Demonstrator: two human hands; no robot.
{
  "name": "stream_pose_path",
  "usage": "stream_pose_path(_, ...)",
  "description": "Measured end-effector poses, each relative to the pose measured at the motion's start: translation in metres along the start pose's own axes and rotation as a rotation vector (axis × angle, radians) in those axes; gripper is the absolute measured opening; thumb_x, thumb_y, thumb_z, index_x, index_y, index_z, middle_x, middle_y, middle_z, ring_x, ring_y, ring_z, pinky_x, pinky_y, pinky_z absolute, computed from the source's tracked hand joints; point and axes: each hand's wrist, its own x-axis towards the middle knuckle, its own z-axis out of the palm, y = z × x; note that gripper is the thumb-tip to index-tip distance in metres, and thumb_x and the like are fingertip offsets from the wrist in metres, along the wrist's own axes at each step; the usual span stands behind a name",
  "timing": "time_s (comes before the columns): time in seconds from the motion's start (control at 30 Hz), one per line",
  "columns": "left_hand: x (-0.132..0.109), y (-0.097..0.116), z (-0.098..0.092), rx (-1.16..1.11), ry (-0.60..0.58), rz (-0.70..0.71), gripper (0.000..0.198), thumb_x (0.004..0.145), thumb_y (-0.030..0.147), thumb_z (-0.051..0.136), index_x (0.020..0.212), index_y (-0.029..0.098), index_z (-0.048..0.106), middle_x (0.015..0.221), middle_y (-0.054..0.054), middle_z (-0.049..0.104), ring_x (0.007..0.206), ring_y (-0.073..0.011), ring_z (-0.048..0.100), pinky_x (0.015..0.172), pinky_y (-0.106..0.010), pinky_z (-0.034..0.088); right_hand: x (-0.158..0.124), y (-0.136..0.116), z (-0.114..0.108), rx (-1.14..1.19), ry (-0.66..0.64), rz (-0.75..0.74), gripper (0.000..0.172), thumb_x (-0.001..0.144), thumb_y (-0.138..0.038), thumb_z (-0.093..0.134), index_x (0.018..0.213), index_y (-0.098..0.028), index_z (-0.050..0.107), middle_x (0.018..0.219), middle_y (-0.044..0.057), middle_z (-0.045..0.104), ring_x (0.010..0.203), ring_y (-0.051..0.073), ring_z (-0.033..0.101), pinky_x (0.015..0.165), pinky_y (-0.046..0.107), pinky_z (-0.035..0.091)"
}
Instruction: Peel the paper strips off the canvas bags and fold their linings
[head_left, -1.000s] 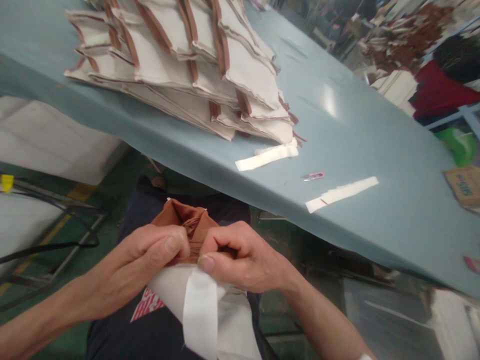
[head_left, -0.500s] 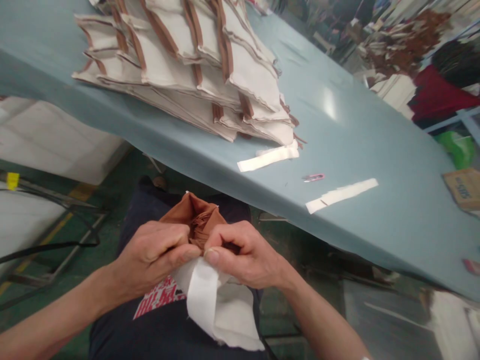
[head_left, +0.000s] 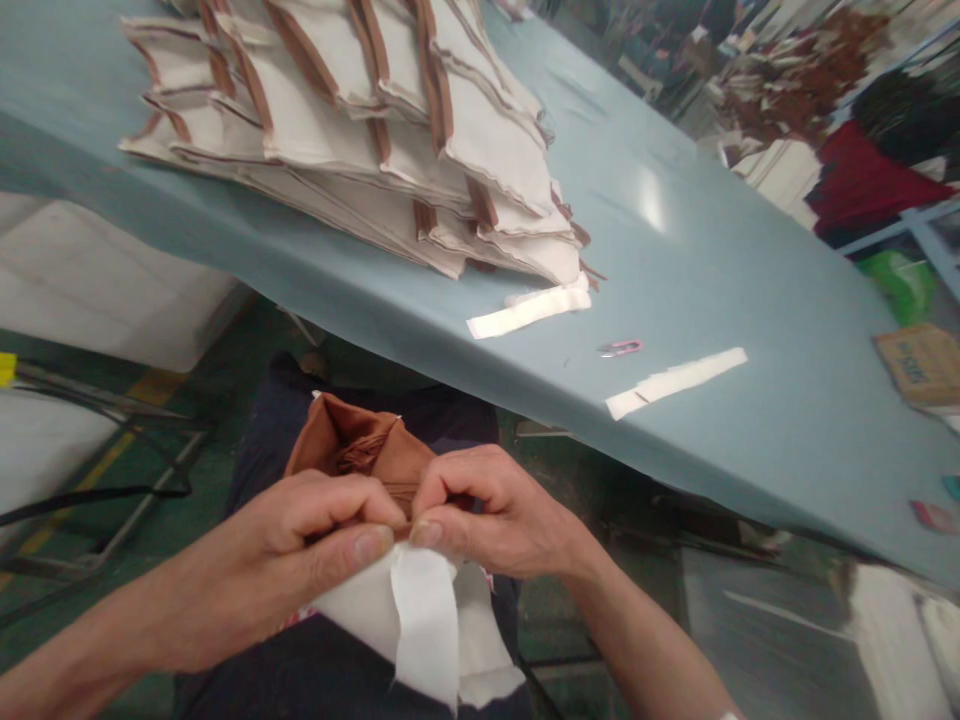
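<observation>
Over my lap, a brown and white fabric piece (head_left: 405,450) hangs between my two hands, its brown part folded open like a pouch at the top. My left hand (head_left: 322,550) pinches its edge between thumb and bent fingers. Close beside it, my right hand (head_left: 487,510) pinches the same edge, the thumb pressing where a white fabric strip (head_left: 426,625) hangs down. White cloth spreads below both hands. The fingertips hide the exact spot where strip and cloth meet.
A blue-grey table (head_left: 675,290) runs diagonally ahead. On it lie a stack of white pieces with brown edging (head_left: 337,110), two white strips, one of them here (head_left: 675,382), and pink-handled thread snips (head_left: 621,348). A cardboard box (head_left: 919,365) sits at the right.
The brown part has opened wider and shifted left. My left hand has moved slightly right and down along the edge; the white strip now hangs straighter. The printed red patch is mostly covered.
</observation>
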Motion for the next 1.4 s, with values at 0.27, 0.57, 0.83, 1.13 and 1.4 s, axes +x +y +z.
stream_pose_path(0.27,0.005,0.004,-0.006,-0.111,-0.068,-0.050,0.038,0.118,0.045,0.055,0.090,0.022,0.068,0.070,0.006,0.052,0.060,-0.0116,0.047,0.050,-0.019,0.038,0.006,0.002,-0.001,0.080,0.040,0.048,0.058,0.097,-0.064,0.090,0.072,-0.020,0.063,0.064,-0.007,0.054,0.058,0.008,0.041,0.053,0.023,0.032)
stream_pose_path(0.57,0.002,0.002,-0.025,0.019,-0.016,-0.027,0.033,0.109,0.032,0.059,0.079,0.021,0.070,0.070,0.008,0.063,0.061,-0.0090,0.058,0.057,-0.013,0.046,0.008,-0.009,-0.002,0.042,0.018,0.066,0.049,0.103,-0.058,0.086,0.081,-0.018,0.068,0.074,-0.005,0.062,0.065,0.010,0.050,0.060,0.023,0.041)
stream_pose_path(0.83,0.024,0.017,-0.025,-0.009,-0.072,-0.139,0.053,0.114,0.052,0.057,0.071,0.024,0.043,0.067,0.007,0.037,0.058,-0.0109,0.034,0.049,-0.023,0.029,0.013,-0.010,-0.003,-0.240,0.017,-0.027,0.054,0.113,-0.065,0.068,0.081,-0.022,0.061,0.078,-0.003,0.067,0.070,0.013,0.053,0.071,0.028,0.044)
stream_pose_path(1.13,0.020,0.010,-0.006,-0.316,-0.223,-0.143,0.060,0.111,0.062,0.060,0.069,0.026,0.038,0.064,0.008,0.030,0.055,-0.0112,0.029,0.048,-0.027,0.025,0.002,-0.013,-0.005,-0.211,-0.086,-0.206,0.024,0.119,-0.035,0.067,0.099,-0.021,0.070,0.092,0.000,0.075,0.079,0.013,0.065,0.081,0.025,0.050)
stream_pose_path(1.4,0.016,0.005,-0.008,0.195,-0.014,-0.020,0.045,0.114,0.034,0.055,0.071,0.023,0.052,0.060,0.009,0.046,0.052,-0.0097,0.045,0.050,-0.026,0.028,0.000,-0.011,-0.014,-0.341,-0.087,-0.149,0.025,0.120,-0.031,0.062,0.099,-0.020,0.070,0.093,0.002,0.077,0.082,0.014,0.066,0.081,0.026,0.049)
